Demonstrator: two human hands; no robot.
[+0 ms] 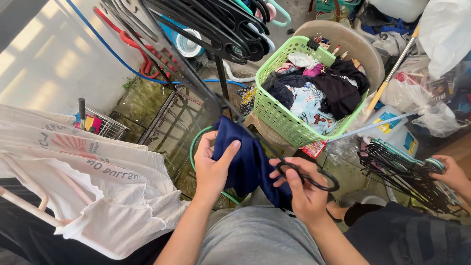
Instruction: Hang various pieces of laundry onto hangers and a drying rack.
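At lower centre, a navy garment [245,164] is gripped by the left hand [212,167], while a black hanger [306,177] is clasped by the right hand [304,191]. Beyond, at upper centre, a green laundry basket [284,120] is seen, filled with clothes.

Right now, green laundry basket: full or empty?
Full. The green laundry basket holds a heap of mixed clothes: a black garment hangs over its rim beside a light patterned piece.
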